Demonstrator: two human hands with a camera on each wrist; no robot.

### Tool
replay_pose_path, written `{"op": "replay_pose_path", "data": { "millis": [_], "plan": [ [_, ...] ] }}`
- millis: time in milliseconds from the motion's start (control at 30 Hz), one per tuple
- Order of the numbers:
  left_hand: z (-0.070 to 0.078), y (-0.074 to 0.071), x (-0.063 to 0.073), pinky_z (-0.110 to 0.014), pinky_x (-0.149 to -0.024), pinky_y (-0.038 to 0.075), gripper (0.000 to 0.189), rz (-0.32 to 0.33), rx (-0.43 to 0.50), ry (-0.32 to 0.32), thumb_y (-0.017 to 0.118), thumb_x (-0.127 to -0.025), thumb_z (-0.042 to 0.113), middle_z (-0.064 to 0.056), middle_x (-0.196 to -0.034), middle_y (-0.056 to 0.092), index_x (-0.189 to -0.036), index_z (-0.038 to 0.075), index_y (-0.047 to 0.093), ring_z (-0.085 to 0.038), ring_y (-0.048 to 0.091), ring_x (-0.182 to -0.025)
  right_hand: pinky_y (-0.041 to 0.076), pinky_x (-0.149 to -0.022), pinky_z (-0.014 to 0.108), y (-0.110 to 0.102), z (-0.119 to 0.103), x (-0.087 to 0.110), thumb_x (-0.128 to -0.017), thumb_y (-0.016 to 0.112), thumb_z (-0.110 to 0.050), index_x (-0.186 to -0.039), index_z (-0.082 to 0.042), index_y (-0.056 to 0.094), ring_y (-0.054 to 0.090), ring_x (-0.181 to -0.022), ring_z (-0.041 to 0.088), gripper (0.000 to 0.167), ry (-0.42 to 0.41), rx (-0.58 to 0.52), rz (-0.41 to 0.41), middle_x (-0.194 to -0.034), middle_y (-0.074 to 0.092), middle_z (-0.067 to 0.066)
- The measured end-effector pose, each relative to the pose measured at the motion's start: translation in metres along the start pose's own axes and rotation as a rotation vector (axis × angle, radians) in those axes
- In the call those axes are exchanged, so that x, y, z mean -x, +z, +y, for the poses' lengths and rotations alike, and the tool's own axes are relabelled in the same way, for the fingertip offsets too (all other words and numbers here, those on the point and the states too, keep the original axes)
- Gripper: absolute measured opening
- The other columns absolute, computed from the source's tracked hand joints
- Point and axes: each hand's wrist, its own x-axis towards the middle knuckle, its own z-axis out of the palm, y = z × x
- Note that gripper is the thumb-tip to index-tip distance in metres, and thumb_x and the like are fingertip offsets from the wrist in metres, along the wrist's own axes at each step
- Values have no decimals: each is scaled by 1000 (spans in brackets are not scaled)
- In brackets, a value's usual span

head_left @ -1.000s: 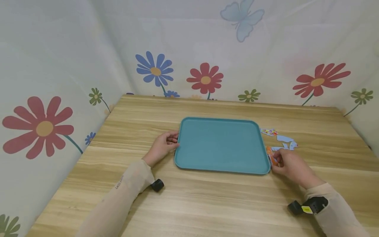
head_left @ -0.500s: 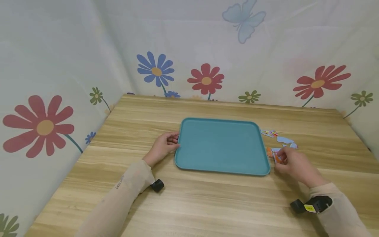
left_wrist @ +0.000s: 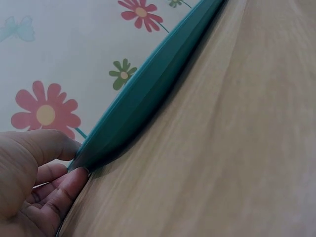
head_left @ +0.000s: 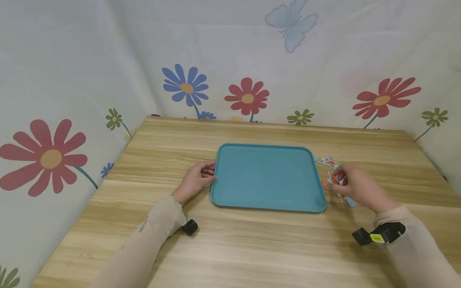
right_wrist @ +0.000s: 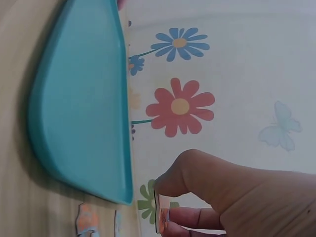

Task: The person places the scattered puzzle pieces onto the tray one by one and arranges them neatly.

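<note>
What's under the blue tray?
The wooden table is under the tray. Colourful pieces lie by its right edge; I can't tell if any reach underneath. The tray covers the rest, so anything flat there is hidden.

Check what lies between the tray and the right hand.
In the head view, an orange piece lies on the table beside the tray, between it and the right hand, which pinches another piece.
</note>
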Motion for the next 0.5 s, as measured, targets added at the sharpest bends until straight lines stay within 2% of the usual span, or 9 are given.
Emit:
{"op": "replay_pose_path", "data": {
  "millis": [200,500],
  "plan": [
    [2,0,1,-36,-91,55,51,3,-13,-9,66,-88,4,-21,-122,60,-136,-3,50,-30,61,-105,45,-58,24,-9,-8,-5,-79,70,-14,-100,4,61,54,-71,13,30,-35,11,30,-82,63,9],
    [2,-1,4,-37,-90,55,51,4,-38,18,66,-88,6,-21,-123,59,-136,-3,49,-30,61,-105,48,-63,27,-15,-25,-20,-82,67,-14,-104,5,60,58,-75,18,29,-41,-5,-2,-86,65,12]
  ]
}}
